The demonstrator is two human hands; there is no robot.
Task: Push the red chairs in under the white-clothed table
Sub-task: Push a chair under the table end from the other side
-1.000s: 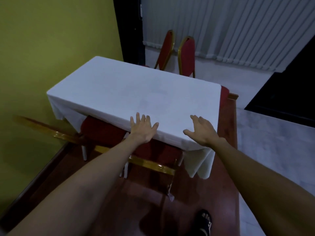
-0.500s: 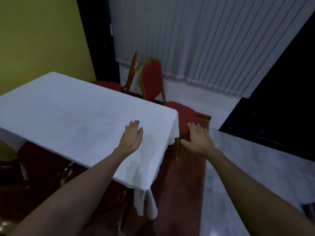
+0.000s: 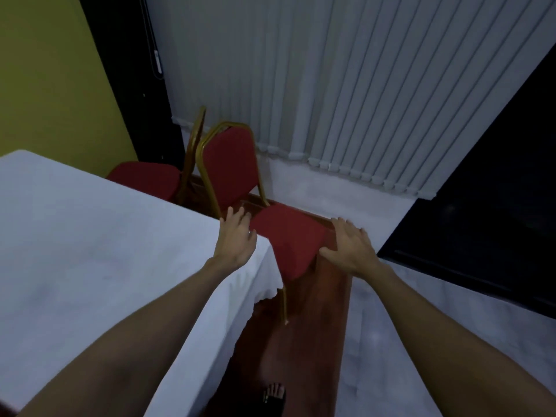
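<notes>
Now my left hand (image 3: 236, 240) hovers open, fingers spread, over the corner of the white-clothed bench (image 3: 90, 236), holding nothing. My right hand (image 3: 350, 248) is open too, beside the red padded, gold-framed chair (image 3: 288, 242) at twelve o'clock. A second red chair (image 3: 147, 179) stands at eleven o'clock.

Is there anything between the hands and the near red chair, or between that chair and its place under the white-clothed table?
Nothing visible. Both the left hand and right hand flank the red gold-framed chair; only hanging white tablecloth borders its seat.
</notes>
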